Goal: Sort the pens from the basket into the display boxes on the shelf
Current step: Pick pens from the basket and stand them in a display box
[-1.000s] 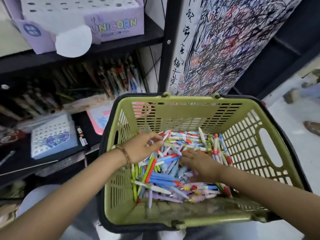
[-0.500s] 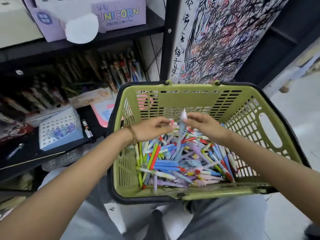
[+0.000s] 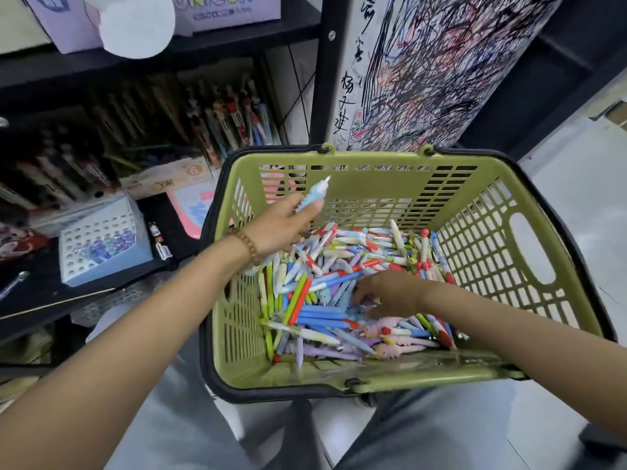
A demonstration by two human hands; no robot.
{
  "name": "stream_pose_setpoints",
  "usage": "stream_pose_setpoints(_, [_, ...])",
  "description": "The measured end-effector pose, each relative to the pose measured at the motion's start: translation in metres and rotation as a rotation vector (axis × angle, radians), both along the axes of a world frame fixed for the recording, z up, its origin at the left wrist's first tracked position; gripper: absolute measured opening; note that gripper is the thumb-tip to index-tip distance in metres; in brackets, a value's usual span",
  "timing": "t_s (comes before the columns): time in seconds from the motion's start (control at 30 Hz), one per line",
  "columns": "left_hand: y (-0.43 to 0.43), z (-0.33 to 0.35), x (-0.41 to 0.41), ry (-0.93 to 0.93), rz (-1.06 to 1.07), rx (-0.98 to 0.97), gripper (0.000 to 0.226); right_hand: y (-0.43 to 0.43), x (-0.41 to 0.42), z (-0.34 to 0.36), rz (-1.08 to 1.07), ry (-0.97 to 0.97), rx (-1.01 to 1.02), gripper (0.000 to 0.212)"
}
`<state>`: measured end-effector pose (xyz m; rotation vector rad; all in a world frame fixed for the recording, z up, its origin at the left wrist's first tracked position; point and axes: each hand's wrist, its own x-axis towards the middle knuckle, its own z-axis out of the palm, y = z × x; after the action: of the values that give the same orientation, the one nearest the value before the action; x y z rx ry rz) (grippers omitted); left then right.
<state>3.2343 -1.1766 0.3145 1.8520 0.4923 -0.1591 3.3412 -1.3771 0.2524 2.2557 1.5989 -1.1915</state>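
Observation:
A green plastic basket [image 3: 383,171] with a black rim rests on my lap, holding a heap of colourful pens [image 3: 332,300]. My left hand [image 3: 278,227] grips a light blue pen [image 3: 314,193] with a white tip, raised above the basket's left side. My right hand [image 3: 390,293] reaches down into the heap with fingers spread on blue and purple pens; whether it grips one is hidden. A blue display box [image 3: 105,245] with a grid of holes and a few purple pens stands on the shelf at left.
Dark shelving [image 3: 237,45] at left holds racks of upright pens [image 3: 234,120] and a purple "Unicorn" box [image 3: 224,11] above. A scribbled test board [image 3: 441,62] stands behind the basket. Pale floor [image 3: 576,215] lies to the right.
My right hand passed the light blue pen to my left hand, then dropped back into the heap. My left hand rose leftward with the pen.

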Motion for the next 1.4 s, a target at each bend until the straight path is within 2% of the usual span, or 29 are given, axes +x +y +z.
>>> stream_pose_setpoints(0.13, [-0.001,-0.001,-0.003,-0.046,-0.005,-0.082,0.023,0.004,-0.003,-0.003,0.084,-0.119,-0.064,0.023])
stream_pose_setpoints(0.2, [0.000,-0.002,-0.003,-0.052,-0.006,-0.102,0.024,0.004,-0.002,0.001,0.081,-0.097,-0.028,0.015])
stream_pose_setpoints(0.27, [0.000,-0.001,-0.004,-0.061,0.015,-0.107,0.025,0.000,0.005,0.010,-0.040,0.029,0.104,0.009])
stream_pose_setpoints(0.4, [-0.002,0.003,-0.003,-0.054,0.042,-0.123,0.026,0.001,0.026,0.048,-0.608,0.402,0.570,0.007])
stream_pose_setpoints(0.47, [-0.003,0.005,-0.003,-0.036,0.001,-0.121,0.025,0.009,0.029,0.067,-0.758,0.584,0.755,0.010])
stream_pose_setpoints(0.57, [-0.007,0.012,-0.008,0.021,-0.126,-0.033,0.040,0.033,0.017,0.074,-0.857,0.765,0.872,0.010])
stream_pose_setpoints(0.6, [-0.008,0.012,-0.010,0.019,-0.130,-0.036,0.040,0.041,0.011,0.073,-0.902,0.793,0.891,0.007])
stream_pose_setpoints(0.67, [-0.007,0.009,-0.011,-0.007,-0.071,-0.070,0.023,0.049,0.003,0.066,-0.967,0.816,0.887,0.008])
stream_pose_setpoints(0.73, [-0.004,0.008,-0.011,-0.016,0.026,-0.068,0.017,0.042,0.004,0.057,-0.911,0.757,0.791,0.021])
stream_pose_setpoints(0.77, [-0.003,0.008,-0.010,-0.019,0.070,-0.065,0.017,0.034,0.006,0.050,-0.808,0.679,0.690,0.028])
stream_pose_setpoints(0.87, [-0.001,0.008,-0.007,-0.048,0.141,-0.149,0.017,0.013,0.005,0.021,-0.322,0.391,0.199,0.027])
stream_pose_setpoints(0.93, [0.001,0.008,-0.006,-0.062,0.153,-0.186,0.016,0.008,0.002,0.001,-0.094,0.215,0.056,0.029])
stream_pose_setpoints(1.2, [0.005,-0.002,-0.005,-0.058,0.185,-0.205,0.013,0.005,0.009,-0.024,0.220,-0.144,0.154,0.047])
stream_pose_setpoints(1.3, [0.006,-0.004,-0.005,-0.057,0.193,-0.184,0.014,0.004,0.017,-0.026,0.189,-0.207,0.171,0.042])
stream_pose_setpoints(1.4, [0.008,-0.005,-0.003,-0.069,0.204,-0.157,0.014,-0.001,0.022,-0.027,0.052,-0.126,0.208,0.036])
